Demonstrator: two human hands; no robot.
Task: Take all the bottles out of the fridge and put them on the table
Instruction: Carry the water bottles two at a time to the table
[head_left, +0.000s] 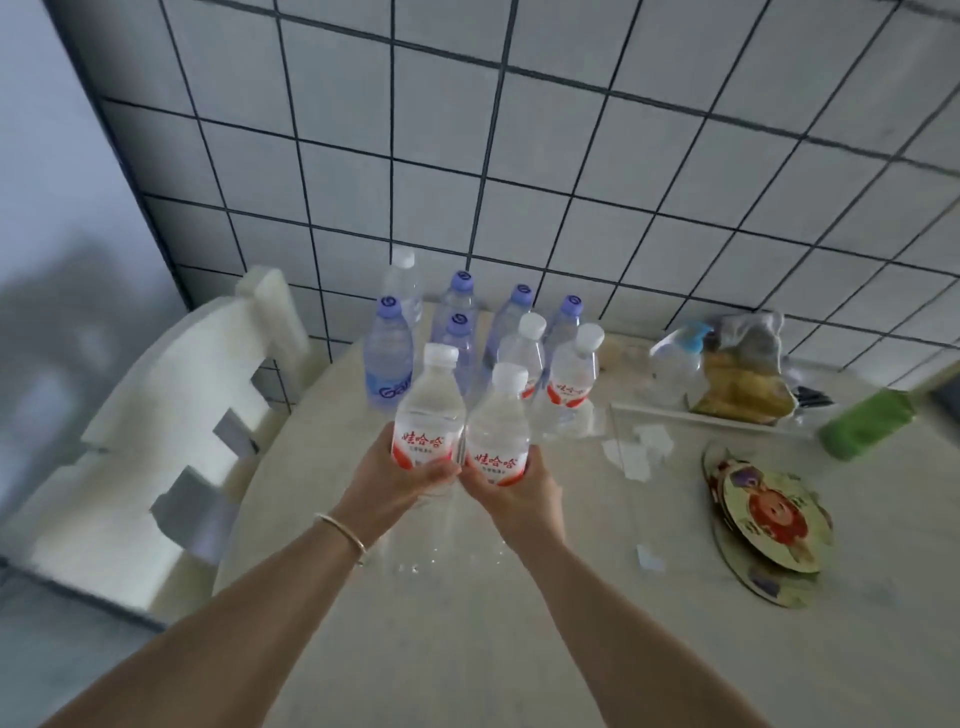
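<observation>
My left hand (397, 480) grips a clear water bottle with a white cap and red label (429, 410). Beside it, my right hand (514, 491) grips a second bottle of the same kind (497, 423). Both bottles are upright, side by side, just above the pale round table (467, 623). Behind them, near the tiled wall, stand several bottles: two more red-labelled ones (569, 376) and several with purple caps (388, 356). The fridge is out of view.
A white chair (171, 415) stands left of the table. At the right lie a stack of round decorated mats (769, 525), a green object (867, 423), a clear pump bottle (675, 358) and a bag of snacks (743, 384). Paper scraps lie mid-table.
</observation>
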